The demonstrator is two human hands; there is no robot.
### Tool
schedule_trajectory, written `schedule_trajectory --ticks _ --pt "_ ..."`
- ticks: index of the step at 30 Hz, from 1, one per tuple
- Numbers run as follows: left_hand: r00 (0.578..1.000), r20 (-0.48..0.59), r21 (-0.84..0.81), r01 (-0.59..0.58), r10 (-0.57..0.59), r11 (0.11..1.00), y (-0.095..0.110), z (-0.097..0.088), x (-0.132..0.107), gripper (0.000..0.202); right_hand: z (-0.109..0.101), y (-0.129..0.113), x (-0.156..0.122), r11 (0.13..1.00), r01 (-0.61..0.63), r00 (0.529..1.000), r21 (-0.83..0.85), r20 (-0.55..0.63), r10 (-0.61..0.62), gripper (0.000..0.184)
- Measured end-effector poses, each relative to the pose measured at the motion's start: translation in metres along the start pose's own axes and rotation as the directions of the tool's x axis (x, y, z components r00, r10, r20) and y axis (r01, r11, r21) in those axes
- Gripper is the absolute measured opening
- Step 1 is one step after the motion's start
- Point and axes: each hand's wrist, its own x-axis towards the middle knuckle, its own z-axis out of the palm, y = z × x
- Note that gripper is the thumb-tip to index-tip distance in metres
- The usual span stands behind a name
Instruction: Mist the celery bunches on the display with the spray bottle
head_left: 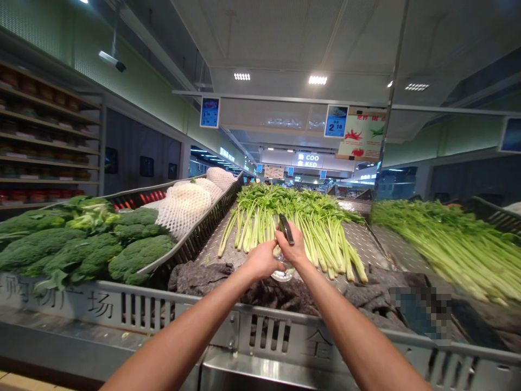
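Observation:
Both my arms reach over a metal produce stand toward a pile of celery bunches [293, 217] lying on a perforated steel tray [362, 239]. My right hand [291, 248] is closed around a dark tool [286, 228], possibly a knife or scissors, held upright. Beside it, my left hand [262, 259] is curled shut around the base of pale celery stalks [277, 251]. Something clear and roundish [283, 274] hangs under the two hands; I cannot make it out.
Broccoli heads [81, 239] fill the left bin, with net-wrapped white produce [187, 203] behind them. A mirror on the right reflects more celery [448, 239]. Dark wet cloth [277, 296] lies along the front. The stand's metal front rail [285, 336] runs across below. Price signs [336, 120] hang overhead.

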Motion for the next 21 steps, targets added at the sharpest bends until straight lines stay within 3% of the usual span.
schedule_trajectory --ticks 7,13,21 --pt "0.999 0.037 -0.059 0.015 -0.012 0.998 0.001 0.003 0.001 0.052 -0.002 0.004 0.003 0.998 0.009 0.999 -0.069 0.046 -0.006 0.012" --pt "1.0 0.004 -0.085 -0.028 0.028 0.996 0.01 0.005 0.007 0.051 -0.009 0.006 0.004 0.994 -0.018 0.995 -0.11 -0.096 0.007 0.015" --pt "0.985 -0.083 -0.154 -0.161 0.15 0.975 0.031 0.01 0.014 0.053 -0.026 0.009 0.012 0.983 -0.078 0.95 -0.165 -0.31 0.023 0.024"
